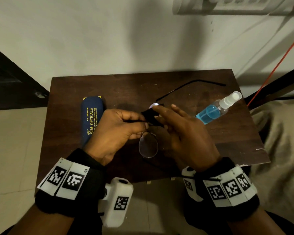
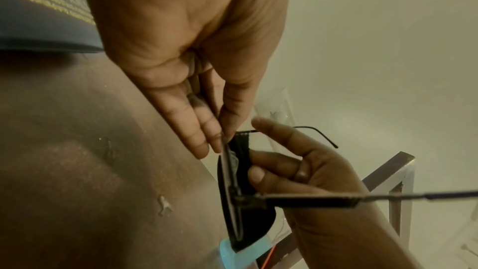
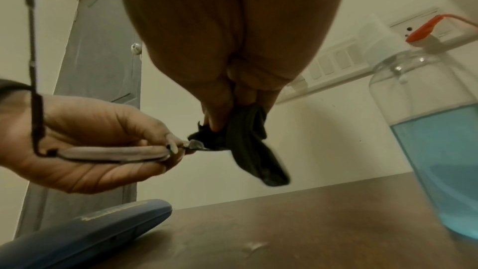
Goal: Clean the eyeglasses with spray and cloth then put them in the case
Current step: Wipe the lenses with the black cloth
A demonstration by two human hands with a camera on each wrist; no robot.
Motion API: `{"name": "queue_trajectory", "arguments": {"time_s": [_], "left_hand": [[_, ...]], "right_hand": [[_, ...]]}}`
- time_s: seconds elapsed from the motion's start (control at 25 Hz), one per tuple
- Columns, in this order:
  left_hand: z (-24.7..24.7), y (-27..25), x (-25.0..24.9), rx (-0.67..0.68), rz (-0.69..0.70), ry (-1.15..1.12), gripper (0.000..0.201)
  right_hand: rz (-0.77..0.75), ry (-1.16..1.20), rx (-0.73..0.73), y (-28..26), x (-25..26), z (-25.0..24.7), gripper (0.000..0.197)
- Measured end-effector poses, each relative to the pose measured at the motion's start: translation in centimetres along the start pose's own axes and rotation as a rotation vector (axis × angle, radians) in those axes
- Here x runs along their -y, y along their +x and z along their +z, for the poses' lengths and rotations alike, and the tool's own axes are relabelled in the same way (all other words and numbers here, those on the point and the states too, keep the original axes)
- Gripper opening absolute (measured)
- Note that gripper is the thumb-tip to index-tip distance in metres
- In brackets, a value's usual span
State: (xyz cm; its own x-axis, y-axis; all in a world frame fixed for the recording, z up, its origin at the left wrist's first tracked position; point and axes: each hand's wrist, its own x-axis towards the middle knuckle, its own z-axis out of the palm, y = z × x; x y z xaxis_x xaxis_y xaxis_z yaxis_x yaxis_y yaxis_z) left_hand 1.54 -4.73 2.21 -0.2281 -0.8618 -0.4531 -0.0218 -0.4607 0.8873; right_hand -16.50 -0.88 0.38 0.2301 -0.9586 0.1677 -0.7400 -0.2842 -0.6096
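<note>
Head view: left hand (image 1: 115, 133) pinches eyeglasses (image 1: 148, 146), right hand (image 1: 185, 133) grips cloth (image 1: 151, 117); case (image 1: 92, 119), spray bottle (image 1: 217, 108) flank.

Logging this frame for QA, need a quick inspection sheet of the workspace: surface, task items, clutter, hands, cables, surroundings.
Surface: dark brown wooden table, scuffed.
Job's things: thin black-framed eyeglasses held above the table; small black cloth wrapped on the far lens; navy blue glasses case lying closed at left; clear spray bottle of blue liquid lying at right.
Clutter: nothing seen.
Hands: left hand pinches the frame; right hand pinches the cloth.
Cables: red cord at right.
Surroundings: pale wall, switch panel.
</note>
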Motion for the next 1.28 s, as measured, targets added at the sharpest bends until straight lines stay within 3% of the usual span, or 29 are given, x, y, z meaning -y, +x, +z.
{"name": "queue_trajectory", "arguments": {"time_s": [0.16,0.4,0.76,0.96,1.12,1.28], "left_hand": [[0.7,-0.1,0.0,0.027,-0.010,-0.011,0.021],[0.3,-0.1,0.2,0.012,0.002,0.007,0.021],[0.5,0.0,-0.1,-0.022,0.019,0.008,0.018],[0.0,-0.2,-0.7,-0.072,0.063,0.003,0.016],[-0.5,-0.1,-0.7,-0.081,0.085,0.021,0.016],[-0.7,0.1,-0.4,-0.081,0.060,0.008,0.016]], "right_hand": [[0.041,-0.081,-0.120,-0.2,-0.3,0.5,0.046],[-0.071,0.034,-0.050,-0.2,1.0,0.6,0.044],[0.039,-0.098,-0.190,0.2,-0.5,0.8,0.054],[0.012,-0.125,-0.119,-0.1,0.0,2.1,0.059],[0.184,0.001,-0.283,0.2,0.8,0.9,0.056],[0.104,0.054,-0.477,0.3,1.1,0.3,0.058]]}}
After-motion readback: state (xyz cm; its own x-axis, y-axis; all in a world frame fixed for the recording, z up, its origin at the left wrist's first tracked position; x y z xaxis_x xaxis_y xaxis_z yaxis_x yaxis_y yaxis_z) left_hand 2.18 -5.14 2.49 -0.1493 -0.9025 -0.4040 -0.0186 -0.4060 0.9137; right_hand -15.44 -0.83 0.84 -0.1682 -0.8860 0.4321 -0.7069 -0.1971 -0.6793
